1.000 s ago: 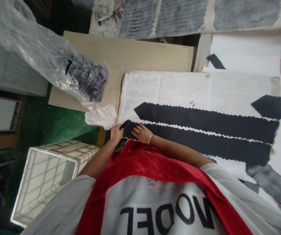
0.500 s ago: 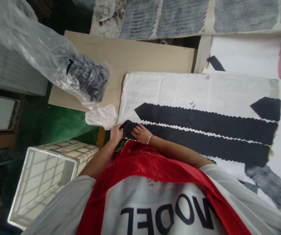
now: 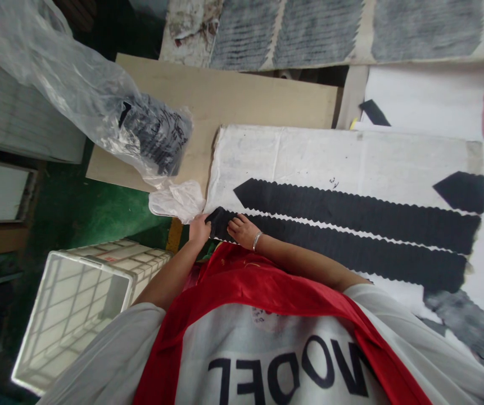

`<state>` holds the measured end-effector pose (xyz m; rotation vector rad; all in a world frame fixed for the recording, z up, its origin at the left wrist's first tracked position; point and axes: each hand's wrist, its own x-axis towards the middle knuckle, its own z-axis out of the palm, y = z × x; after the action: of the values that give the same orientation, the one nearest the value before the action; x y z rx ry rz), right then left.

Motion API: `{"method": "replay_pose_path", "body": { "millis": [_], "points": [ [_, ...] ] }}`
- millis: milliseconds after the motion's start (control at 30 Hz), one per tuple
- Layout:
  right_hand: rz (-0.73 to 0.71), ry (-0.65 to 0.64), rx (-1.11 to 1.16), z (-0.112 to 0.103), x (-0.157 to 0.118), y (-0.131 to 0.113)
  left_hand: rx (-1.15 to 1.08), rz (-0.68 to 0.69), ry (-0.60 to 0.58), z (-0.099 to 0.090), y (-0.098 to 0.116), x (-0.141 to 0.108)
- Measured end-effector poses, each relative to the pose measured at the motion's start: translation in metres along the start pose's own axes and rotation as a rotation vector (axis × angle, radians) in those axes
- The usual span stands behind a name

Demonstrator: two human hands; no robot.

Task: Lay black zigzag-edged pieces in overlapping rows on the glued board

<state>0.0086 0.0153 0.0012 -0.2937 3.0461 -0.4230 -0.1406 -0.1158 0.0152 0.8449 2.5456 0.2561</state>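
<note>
My left hand grips the left end of a long black strip with scalloped edges, its fingers closed on the raised, bunched material. On the same strip, a short way to the right, my right hand rests with its fingers slightly apart, pressing from above; a silver bracelet circles that wrist. Just beyond lies a second black strip with a pointed left end, flat and parallel to the first. Both strips lie on a white covered board.
A clear plastic bag with dark pieces inside lies on a beige board. Down to the left stands a white plastic crate on the green floor. A short black pointed piece lies at the right; grey sheets lie behind.
The view has shifted slightly, so the boards and strips appear a little to the right and lower. Both hands stay almost in place on the black strip.
</note>
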Motion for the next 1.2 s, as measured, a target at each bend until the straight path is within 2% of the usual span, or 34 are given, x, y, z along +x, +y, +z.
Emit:
{"method": "replay_pose_path", "body": {
  "millis": [233, 467, 933, 1200],
  "points": [
    [-0.021, 0.010, 0.042, 0.002, 0.007, -0.002, 0.012, -0.010, -0.028, -0.003, 0.003, 0.000],
    [-0.074, -0.045, 0.082, 0.002, 0.018, 0.004, 0.021, -0.018, -0.034, -0.005, 0.001, 0.004],
    [-0.087, 0.035, 0.089, 0.013, 0.018, 0.009, 0.021, -0.023, -0.040, -0.006, -0.007, 0.007],
    [-0.067, 0.005, 0.082, 0.009, 0.024, 0.004, 0.023, -0.028, -0.073, -0.010, -0.006, 0.009]
  ]
}}
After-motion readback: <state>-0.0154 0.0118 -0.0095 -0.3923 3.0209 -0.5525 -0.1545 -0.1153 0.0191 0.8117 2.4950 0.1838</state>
